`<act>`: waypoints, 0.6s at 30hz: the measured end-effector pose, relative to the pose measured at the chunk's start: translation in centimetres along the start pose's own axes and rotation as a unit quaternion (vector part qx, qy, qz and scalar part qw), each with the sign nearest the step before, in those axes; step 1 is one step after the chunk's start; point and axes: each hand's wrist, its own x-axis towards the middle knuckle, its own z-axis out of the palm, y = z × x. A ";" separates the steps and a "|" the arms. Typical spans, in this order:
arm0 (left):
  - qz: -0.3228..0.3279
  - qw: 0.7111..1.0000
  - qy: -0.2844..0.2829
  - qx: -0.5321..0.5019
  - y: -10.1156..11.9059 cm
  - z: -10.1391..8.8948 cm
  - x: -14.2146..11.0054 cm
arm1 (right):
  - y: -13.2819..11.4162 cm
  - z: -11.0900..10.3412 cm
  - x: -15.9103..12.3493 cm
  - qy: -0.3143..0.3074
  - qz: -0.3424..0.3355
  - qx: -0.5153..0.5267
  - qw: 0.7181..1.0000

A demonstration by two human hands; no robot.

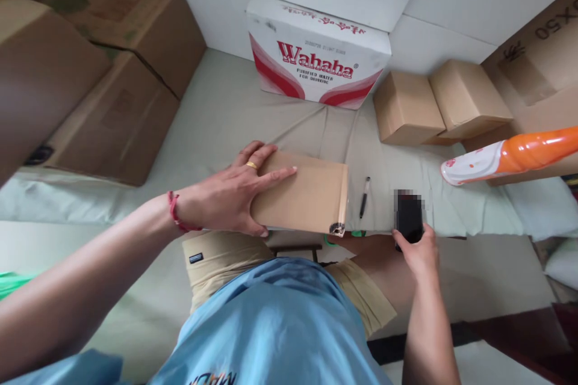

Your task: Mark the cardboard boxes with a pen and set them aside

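A small brown cardboard box (pixel 304 195) lies flat at the front of the cloth-covered surface, with dark damage at its near right corner. My left hand (pixel 239 192) spans its left end: the thumb is at the near edge, the index finger stretches over the top, and the other fingers curl at the far edge. In my right hand (pixel 419 246) is a black phone (pixel 409 222), gripped at its near end and partly blurred by pixelation. A black pen (pixel 365 198) lies between the box and the phone, touched by neither hand.
A white Wahaha water carton (pixel 318 54) stands at the back against the wall. Large cardboard boxes (pixel 117 114) are stacked at left. Two small boxes (pixel 409 107) sit back right, near an orange-and-white bottle (pixel 510 153). The surface's front edge runs before my lap.
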 end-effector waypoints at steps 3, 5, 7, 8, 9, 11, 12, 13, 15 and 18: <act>-0.001 1.000 0.023 -0.012 1.2 -0.4 0.4 | 0.4 -0.2 -1.4 -0.007 -0.004 0.039 0.999; 0.002 0.999 0.050 -0.014 1.4 -0.8 0.8 | 0.4 -0.1 -2.8 0.000 -0.018 0.088 0.996; 0.003 0.995 0.095 -0.009 1.4 -1.2 1.4 | -0.1 0.3 -4.6 0.011 -0.053 0.160 0.986; 0.001 0.993 0.121 -0.005 1.3 -1.3 1.9 | -0.6 0.6 -5.5 0.014 -0.077 0.196 0.977; -0.002 0.989 0.145 0.000 1.3 -1.3 2.5 | -1.2 0.8 -6.4 0.014 -0.101 0.228 0.968; -0.006 0.985 0.174 0.010 1.4 -1.0 3.9 | -2.7 1.3 -7.9 0.013 -0.143 0.263 0.954; -0.009 0.984 0.177 0.013 1.4 -0.7 4.6 | -3.5 1.5 -8.5 0.015 -0.159 0.271 0.949; -0.012 0.985 0.174 0.014 1.5 -0.4 5.3 | -4.4 1.7 -9.0 0.021 -0.175 0.272 0.946; -0.018 0.987 0.161 0.012 1.5 0.2 6.2 | -6.0 2.0 -9.7 0.040 -0.213 0.259 0.941; -0.024 0.989 0.146 0.013 1.2 0.6 6.9 | -7.8 2.3 -10.5 0.074 -0.278 0.222 0.932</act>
